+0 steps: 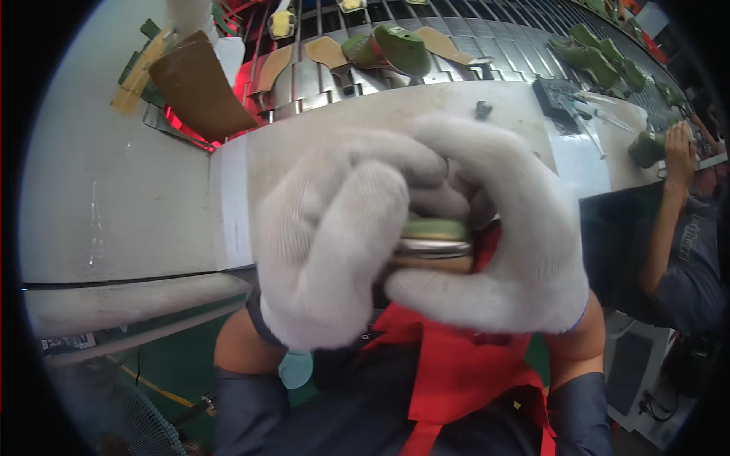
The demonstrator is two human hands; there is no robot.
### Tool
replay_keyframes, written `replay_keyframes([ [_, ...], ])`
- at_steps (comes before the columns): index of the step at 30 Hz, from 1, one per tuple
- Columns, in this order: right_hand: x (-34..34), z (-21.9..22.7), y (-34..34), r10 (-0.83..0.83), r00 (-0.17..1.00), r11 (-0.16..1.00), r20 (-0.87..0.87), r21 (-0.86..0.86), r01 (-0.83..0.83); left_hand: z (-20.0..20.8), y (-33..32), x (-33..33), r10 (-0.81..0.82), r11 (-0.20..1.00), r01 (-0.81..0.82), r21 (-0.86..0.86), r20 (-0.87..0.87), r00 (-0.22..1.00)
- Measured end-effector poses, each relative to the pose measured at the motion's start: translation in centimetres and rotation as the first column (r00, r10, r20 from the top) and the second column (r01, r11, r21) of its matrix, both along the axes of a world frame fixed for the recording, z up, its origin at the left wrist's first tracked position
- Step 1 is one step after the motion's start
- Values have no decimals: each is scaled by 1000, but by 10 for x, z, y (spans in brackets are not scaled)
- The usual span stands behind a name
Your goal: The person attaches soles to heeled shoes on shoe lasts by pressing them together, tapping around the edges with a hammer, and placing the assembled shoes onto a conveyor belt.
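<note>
My left hand (327,243) and my right hand (532,228), both in white knit gloves, are closed around a green shoe last (433,229) in front of my chest. Only one end of it shows between the gloves: a green body, a shiny metal plate below, and a thin tan layer (437,263) that looks like an insole under that. The fingers of both hands meet over the far side and hide the rest. My right thumb presses along the tan layer from below. The left fingers curl at the left side of the last.
Beyond the pale worktable (304,129) runs a metal roller conveyor (502,45) with tan insoles (325,52), a green shoe last (395,50) and more lasts (593,61). A brown board (199,91) stands at left. At right, a co-worker's hand (679,156) holds a green last.
</note>
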State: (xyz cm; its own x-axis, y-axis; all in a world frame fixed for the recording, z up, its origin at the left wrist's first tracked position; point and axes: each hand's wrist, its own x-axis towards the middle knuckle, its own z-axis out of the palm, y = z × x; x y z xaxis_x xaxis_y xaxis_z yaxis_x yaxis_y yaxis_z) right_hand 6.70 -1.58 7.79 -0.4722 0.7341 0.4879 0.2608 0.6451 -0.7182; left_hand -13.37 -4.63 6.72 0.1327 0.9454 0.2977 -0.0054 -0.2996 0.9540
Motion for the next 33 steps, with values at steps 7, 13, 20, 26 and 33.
replay_keyframes([
  [7, 67, -55, 0, -512, 702, 716, -496, -697, 30, -153, 52, -11, 128, 947, -4, -322, 365, 922],
  [13, 26, -138, -54, -558, 597, 439, -577, -815, -377, -162, 80, -20, 514, 857, -428, -286, 440, 736],
  [20, 11, -106, 6, -275, 953, 945, 125, -151, 292, -138, 125, -48, 64, 998, -63, -12, 185, 981],
  [26, -45, -51, 83, -83, 991, 992, 108, -89, 93, -140, 120, -39, 23, 997, -1, -71, 309, 951],
  [33, -39, -56, 82, 25, 944, 892, 329, 419, -170, -142, 124, -48, -23, 999, 32, -28, 274, 961],
])
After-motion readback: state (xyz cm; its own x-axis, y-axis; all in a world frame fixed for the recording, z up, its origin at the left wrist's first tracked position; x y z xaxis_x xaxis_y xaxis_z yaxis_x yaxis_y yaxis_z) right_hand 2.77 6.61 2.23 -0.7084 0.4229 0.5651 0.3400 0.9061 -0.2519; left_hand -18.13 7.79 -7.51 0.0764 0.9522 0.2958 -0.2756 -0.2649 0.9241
